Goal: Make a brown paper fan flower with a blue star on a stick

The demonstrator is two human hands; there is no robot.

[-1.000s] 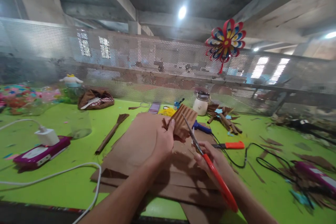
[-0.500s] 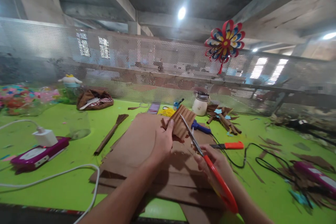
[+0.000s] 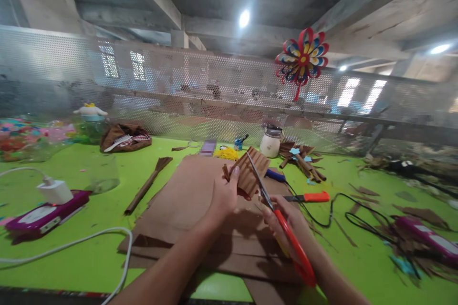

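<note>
A striped piece of brown corrugated paper (image 3: 246, 174) is pinched in my left hand (image 3: 224, 193), thumb on its near face. My right hand (image 3: 286, 217) is wrapped round red-handled scissors (image 3: 291, 243), whose blades point up and away and lie against the right part of the corrugated piece. Whether the blades have paper between them I cannot tell. Under both hands lies a stack of brown paper sheets (image 3: 189, 195). Behind the scissors is a blue-handled glue gun (image 3: 276, 176), partly hidden by the corrugated piece.
A knife with an orange handle (image 3: 317, 197) and a black cable lie to the right. Purple power strips (image 3: 46, 214) sit at both sides. A rolled brown paper stick (image 3: 148, 186), a clear cup (image 3: 103, 174) and a white jar (image 3: 270, 142) stand or lie around the sheets.
The whole view has shifted slightly left. The corrugated piece and scissors have tilted a little, covering more of the glue gun; both hands keep their holds.
</note>
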